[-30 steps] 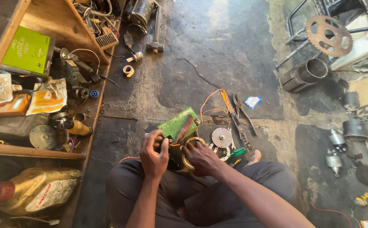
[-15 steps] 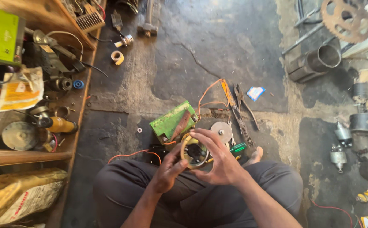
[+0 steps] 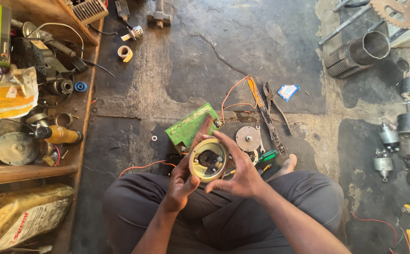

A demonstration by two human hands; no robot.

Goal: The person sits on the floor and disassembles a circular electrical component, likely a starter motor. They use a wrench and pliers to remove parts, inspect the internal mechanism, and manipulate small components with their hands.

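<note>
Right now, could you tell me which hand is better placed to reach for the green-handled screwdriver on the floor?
Probably the right hand: the green-handled screwdriver lies just beside it, while the left hand cradles the round yellow housing from below.

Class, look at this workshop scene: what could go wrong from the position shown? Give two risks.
The round yellowish part is held over the lap by left hand and right hand; if it slips, it may drop onto the concrete floor. The bare foot lies close to the screwdriver and pliers, risking a jab.
</note>
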